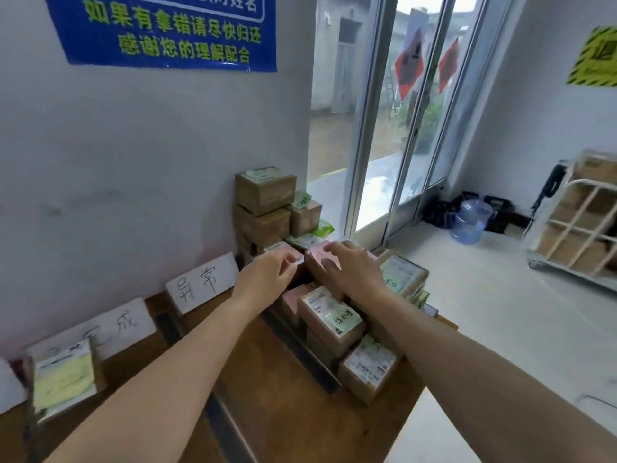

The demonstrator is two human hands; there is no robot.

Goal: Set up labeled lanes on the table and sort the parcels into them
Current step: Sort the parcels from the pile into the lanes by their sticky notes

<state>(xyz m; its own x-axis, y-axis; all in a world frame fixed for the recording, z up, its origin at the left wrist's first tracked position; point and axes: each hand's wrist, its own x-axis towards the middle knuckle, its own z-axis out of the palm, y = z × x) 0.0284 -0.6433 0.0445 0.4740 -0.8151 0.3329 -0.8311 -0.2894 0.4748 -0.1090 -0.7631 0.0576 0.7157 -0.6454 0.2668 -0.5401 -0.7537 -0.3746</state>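
Near-left edge of the dark brown wooden table [267, 389]: flat parcel with a pale yellow label [63, 379], propped by the wall below a white handwritten paper card [100, 324]. A second white paper card [200, 282] leans further along the wall. Dark strips [300, 352] cross the tabletop, likely lane dividers.

Right edge: pile of small brown cardboard parcels [367, 365] with glossy printed labels, packed touching.

Mid-pile: left hand [267, 275] has its fingers curled, thumb and forefinger pinching the edge of a small pink-labelled parcel [285, 252]. Right hand [354, 272] lies with fingers spread on top of a brown cardboard parcel with a pink label [317, 262], just beside it.

Far corner by the wall: taller stack of brown cartons [263, 192].

Handling, my read: stiff corrugated boxes, square-edged, probably light. The labels look slick, so grip opposite side faces, not the label. The pile is tight; lift straight up or the neighbours shift.
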